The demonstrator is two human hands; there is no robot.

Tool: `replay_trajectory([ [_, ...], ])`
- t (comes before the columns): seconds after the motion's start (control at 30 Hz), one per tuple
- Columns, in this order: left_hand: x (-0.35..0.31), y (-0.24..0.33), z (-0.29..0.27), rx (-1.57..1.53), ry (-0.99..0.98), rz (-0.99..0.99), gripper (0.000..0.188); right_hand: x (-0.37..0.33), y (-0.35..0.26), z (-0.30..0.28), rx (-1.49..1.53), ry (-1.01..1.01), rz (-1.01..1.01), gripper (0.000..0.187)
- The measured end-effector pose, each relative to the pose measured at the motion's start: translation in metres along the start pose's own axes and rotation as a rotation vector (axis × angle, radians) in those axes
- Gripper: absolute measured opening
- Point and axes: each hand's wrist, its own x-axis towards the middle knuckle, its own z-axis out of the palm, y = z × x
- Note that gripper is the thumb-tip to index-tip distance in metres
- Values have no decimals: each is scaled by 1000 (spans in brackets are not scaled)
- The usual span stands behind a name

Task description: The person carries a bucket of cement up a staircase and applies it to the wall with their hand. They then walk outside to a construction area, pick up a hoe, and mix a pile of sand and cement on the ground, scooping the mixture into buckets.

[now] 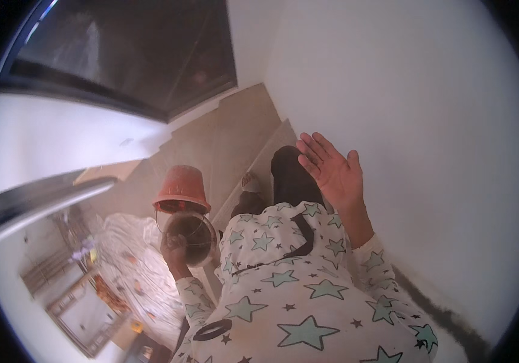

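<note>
My left hand (pixel 173 247) is closed low on the left, beside a round, dark-mouthed vessel (pixel 194 239). A thin wire handle (pixel 201 221) loops from the red bucket (pixel 182 183) toward these fingers. The bucket is tipped, its base away from me and its rim toward me, just beyond the round vessel. Whether my fingers also grip the vessel's rim, I cannot tell. My right hand (pixel 335 175) is raised near the white wall, palm up and fingers stretched out, holding nothing. Below it shows my dark trouser leg (pixel 289 175).
Brown stair treads (pixel 244 118) run ahead of me along the white wall (pixel 416 121). A dark window (pixel 132 54) is at the upper left. Pale crumpled sheeting (pixel 135 266) and a wooden frame (pixel 84 311) lie lower down on the left.
</note>
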Motion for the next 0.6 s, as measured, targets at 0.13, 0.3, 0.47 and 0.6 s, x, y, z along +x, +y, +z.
replay_trajectory([
  [0.13, -25, -2, 25, 311, -91, 264, 20, -1, 11, -35, -77, 63, 45, 57],
  [0.3, -43, 3, 16, -3, 15, 197, 15, -6, 20, -91, -396, 424, 113, 48],
  [0.47, -57, 11, 10, 15, -3, 315, 15, 31, 11, -128, -546, 543, 122, 57],
  [0.6, -40, 2, 69, -28, -13, 380, 21, 137, -35, -140, -691, 617, 196, 51],
])
